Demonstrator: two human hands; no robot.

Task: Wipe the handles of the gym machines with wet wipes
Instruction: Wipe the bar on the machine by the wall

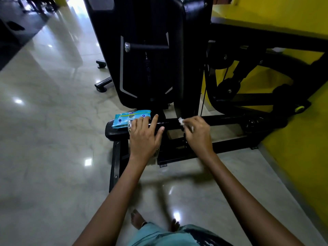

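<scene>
Since the right hand [197, 132] only pinches a small wipe [181, 121] on the bar [170, 124] while the left hand [144, 137] lies flat with fingers straight beside the pack [130, 118], that wipe could easily slip off.

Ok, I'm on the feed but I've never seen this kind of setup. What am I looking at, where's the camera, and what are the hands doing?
There is only one picture, from a camera worn on the person's head, looking forward and down, so both arms reach in from the bottom. In front stands a black gym machine on a shiny tiled floor, beside a yellow wall. Low across it runs a black horizontal bar. The left hand rests on the bar's left end with straight fingers. The right hand pinches a small white wet wipe against the bar. Just behind the left hand, a blue pack of wipes lies on a black padded part of the machine.
</scene>
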